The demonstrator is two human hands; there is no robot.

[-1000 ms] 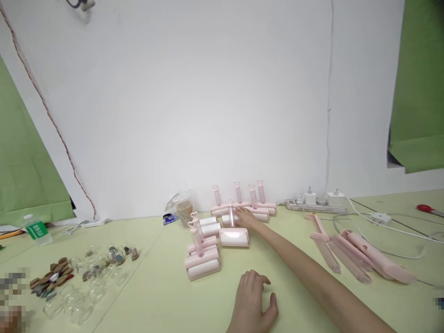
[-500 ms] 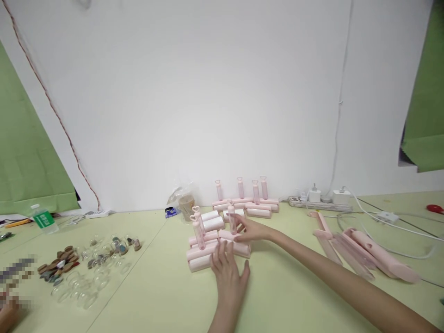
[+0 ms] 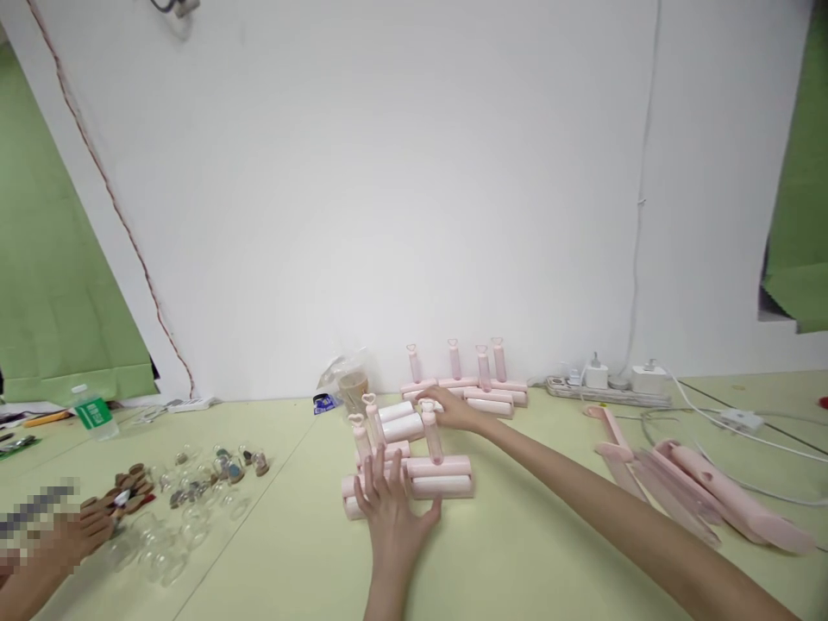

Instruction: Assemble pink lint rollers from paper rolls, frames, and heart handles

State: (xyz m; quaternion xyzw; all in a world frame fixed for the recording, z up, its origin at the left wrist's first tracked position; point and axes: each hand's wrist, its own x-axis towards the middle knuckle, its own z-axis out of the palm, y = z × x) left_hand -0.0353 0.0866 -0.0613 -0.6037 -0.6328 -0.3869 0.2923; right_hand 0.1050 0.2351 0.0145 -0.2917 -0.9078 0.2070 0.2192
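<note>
Several pink and white rolls (image 3: 440, 467) lie in the middle of the table, with clear pink tubes (image 3: 432, 435) with heart-shaped tops standing on them. My left hand (image 3: 392, 500) rests at the front rolls, fingers spread over them and thumb apart. My right hand (image 3: 446, 409) reaches behind a standing tube, near the white rolls (image 3: 401, 426); its fingertips are partly hidden, so what it touches cannot be made out. Another row of pink rolls (image 3: 511, 388) with upright tubes stands by the wall.
At left are glass domes (image 3: 161, 548), brown discs (image 3: 129, 483), a bottle (image 3: 94, 412) and another person's hand (image 3: 84, 530). A bagged cup (image 3: 353, 388) stands behind. Pink parts (image 3: 718, 492), cables and a power strip (image 3: 608, 392) lie right.
My right hand has moved back from the standing tube toward the white rolls. My left hand has shifted left over the front rolls. The other person's hand has reached to the brown discs.
</note>
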